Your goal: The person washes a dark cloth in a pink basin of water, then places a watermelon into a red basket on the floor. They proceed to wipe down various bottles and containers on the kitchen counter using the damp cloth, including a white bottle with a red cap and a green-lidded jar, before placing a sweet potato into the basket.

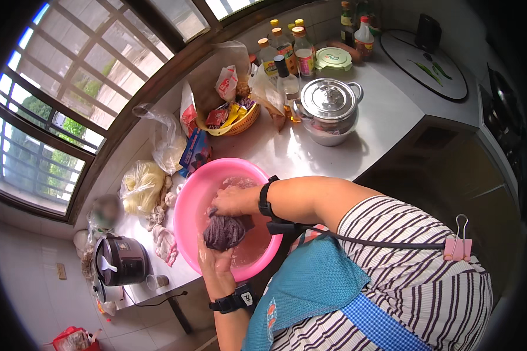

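A pink plastic basin [186, 206] holds cloudy, pinkish water. Over the water a wet, dark purple-grey cloth [225, 233] is bunched into a rounded lump. My left hand [217, 262] cups the lump from the near side, with its palm turned up and its fingers along the cloth's edge. From the other side, my right hand [236, 199] grips the cloth's upper end; its fingertips are partly hidden. Both wrists carry black straps.
A lidded steel pot [331, 103], a yellow basket [237, 127] of packets and several bottles [303, 50] stand behind the basin. Left are a twisted pale cloth [164, 243], a rice cooker [123, 259] and a plastic cup [157, 281]. A cable [377, 242] runs along my right arm.
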A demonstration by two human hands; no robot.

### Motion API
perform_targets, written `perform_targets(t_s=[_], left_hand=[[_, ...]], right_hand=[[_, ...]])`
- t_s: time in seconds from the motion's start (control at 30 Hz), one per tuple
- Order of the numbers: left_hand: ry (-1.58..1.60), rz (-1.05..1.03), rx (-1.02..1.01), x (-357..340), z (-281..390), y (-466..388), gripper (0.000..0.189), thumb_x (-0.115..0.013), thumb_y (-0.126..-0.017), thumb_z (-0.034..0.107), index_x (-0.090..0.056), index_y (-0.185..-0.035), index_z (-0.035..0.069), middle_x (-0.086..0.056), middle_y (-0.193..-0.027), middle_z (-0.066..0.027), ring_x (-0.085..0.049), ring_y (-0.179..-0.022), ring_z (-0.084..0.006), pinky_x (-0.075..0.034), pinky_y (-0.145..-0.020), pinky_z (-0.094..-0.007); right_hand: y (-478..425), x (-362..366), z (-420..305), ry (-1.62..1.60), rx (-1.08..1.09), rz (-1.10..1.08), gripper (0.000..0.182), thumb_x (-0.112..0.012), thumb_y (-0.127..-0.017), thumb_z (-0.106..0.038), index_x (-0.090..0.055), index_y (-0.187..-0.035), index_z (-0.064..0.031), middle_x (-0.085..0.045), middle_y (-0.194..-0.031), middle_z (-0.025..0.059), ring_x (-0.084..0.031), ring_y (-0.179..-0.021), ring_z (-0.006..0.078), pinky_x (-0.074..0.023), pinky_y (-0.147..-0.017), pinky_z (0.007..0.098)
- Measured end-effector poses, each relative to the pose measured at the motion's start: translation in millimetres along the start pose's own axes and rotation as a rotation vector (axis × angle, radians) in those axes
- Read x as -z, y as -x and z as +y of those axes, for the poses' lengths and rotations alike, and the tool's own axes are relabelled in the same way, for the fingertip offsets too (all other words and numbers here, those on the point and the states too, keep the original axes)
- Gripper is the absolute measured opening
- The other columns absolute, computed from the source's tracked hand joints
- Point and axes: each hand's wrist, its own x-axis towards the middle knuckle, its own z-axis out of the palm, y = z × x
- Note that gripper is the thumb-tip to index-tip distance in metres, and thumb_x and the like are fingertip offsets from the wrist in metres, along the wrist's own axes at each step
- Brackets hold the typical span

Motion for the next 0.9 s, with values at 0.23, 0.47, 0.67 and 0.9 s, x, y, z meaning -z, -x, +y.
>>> perform_targets(t_s=[0.23,0.47,0.67,0.9], left_hand=[[-0.08,0.235,0.069,50,3,20,0.072,-0.056,-0.085,0.056,-0.033,-0.13,0.004,-0.045,-0.109,-0.0135,-0.049,-0.088,-0.0296,-0.045,-0.087,-0.0508],[-0.228,-0.106,-0.121,-15,-13,20,0.05,-0.048,-0.095,0.043,-0.041,-0.123,0.002,-0.047,-0.099,-0.0089,-0.052,-0.079,-0.0166,-0.053,-0.076,-0.0418],[-0.157,-0.141,-0.102,10,-1,-22,0.042,-0.046,-0.096,0.038,-0.046,-0.119,0.004,-0.053,-0.098,-0.0085,-0.058,-0.08,-0.0176,-0.054,-0.071,-0.0354],[-0.246,-0.004,-0.225,-28,-13,8,0.036,-0.044,-0.097,0.03,-0.048,-0.119,0.002,-0.057,-0.103,-0.0093,-0.062,-0.086,-0.0199,-0.055,-0.068,-0.0314]], right_hand=[[13,17,-14,0.139,-0.3,-0.346,0.06,-0.055,-0.082,-0.012,-0.039,-0.14,-0.0145,-0.031,-0.141,0.0303,-0.05,-0.115,0.0478,-0.0416,-0.094,0.056],[8,2,-29,-0.508,0.113,-0.09,0.034,-0.066,-0.077,-0.033,-0.068,-0.096,-0.0053,-0.066,-0.086,0.0197,-0.063,-0.081,0.0377,-0.0515,-0.074,0.0414],[23,26,-94,-0.71,0.025,0.09,0.024,-0.062,-0.068,-0.024,-0.065,-0.075,-0.0007,-0.063,-0.072,0.02,-0.065,-0.067,0.0328,-0.0521,-0.066,0.0443],[20,15,-80,-0.387,-0.034,0.341,0.03,-0.064,-0.07,-0.033,-0.069,-0.079,-0.005,-0.059,-0.089,0.0201,-0.06,-0.081,0.0383,-0.0484,-0.07,0.0479]])
